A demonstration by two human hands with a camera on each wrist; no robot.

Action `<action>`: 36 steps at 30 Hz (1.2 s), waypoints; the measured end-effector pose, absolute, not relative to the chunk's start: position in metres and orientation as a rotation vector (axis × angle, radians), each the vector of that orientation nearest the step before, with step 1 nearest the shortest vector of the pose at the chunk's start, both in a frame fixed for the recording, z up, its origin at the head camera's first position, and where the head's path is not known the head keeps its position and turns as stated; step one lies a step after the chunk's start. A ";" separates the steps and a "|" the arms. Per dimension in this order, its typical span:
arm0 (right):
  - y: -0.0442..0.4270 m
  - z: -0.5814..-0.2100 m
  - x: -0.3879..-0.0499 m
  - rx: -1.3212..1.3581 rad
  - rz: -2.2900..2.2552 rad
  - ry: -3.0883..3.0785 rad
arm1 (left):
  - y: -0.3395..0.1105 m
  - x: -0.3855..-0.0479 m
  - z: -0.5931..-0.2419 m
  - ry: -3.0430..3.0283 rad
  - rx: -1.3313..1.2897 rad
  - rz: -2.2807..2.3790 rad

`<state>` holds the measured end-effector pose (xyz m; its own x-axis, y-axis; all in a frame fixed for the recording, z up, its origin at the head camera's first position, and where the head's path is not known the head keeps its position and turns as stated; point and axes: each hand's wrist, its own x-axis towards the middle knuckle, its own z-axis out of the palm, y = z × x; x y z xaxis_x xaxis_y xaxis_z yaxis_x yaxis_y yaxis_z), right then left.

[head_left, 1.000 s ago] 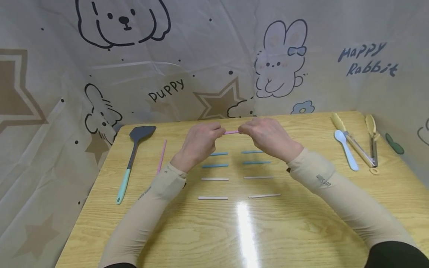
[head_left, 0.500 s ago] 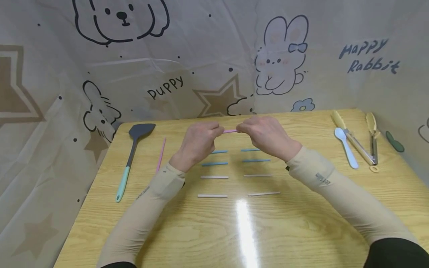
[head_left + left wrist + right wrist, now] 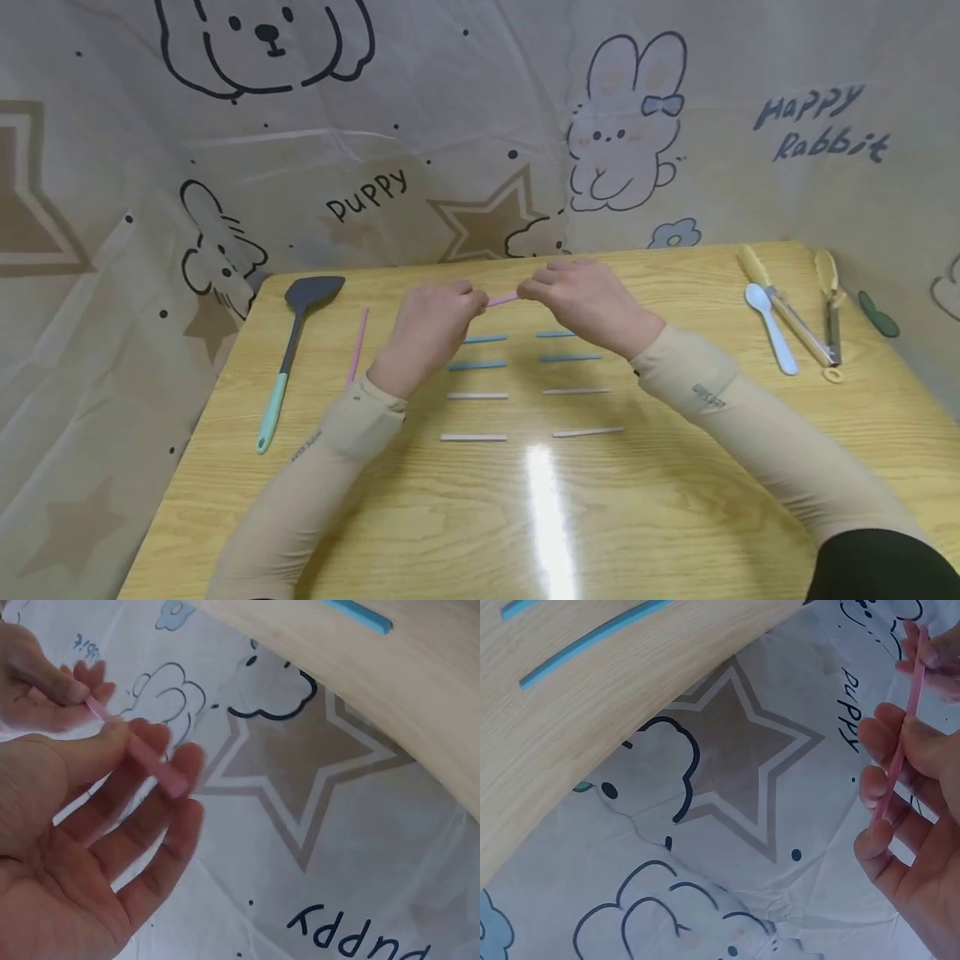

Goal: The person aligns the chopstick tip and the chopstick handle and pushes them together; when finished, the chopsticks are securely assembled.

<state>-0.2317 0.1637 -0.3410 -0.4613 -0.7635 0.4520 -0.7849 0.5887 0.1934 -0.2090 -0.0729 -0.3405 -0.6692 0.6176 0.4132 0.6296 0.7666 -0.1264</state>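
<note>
Head view, and a pink stick [image 3: 502, 300] bridges left hand [image 3: 433, 327] and right hand [image 3: 583, 302], each pinching an end between thumb and bent fingers! This side of both, blue sticks [image 3: 477, 366], then pale sticks [image 3: 477, 396]; off the left hand's outer side, a spatula [image 3: 290, 344].

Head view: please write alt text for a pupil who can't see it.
A left hand and a right hand hold a pink stick above a wooden table. Blue sticks and pale sticks lie below in two columns, with another pink stick and a spatula at left and a spoon and tongs at right.
</note>
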 end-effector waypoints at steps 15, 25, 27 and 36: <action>0.139 -0.336 -0.228 1.320 0.020 -2.175 | -0.076 -0.197 -0.340 -2.612 -0.921 -0.235; 0.153 -0.338 -0.237 1.257 0.172 -2.174 | -0.124 -0.219 -0.347 -3.001 -0.604 -0.545; 0.155 -0.342 -0.237 1.251 0.165 -2.210 | -0.132 -0.223 -0.350 -3.042 -0.578 -0.573; 0.163 -0.354 -0.239 1.213 0.169 -2.301 | -0.163 -0.236 -0.368 -3.224 -0.332 -0.726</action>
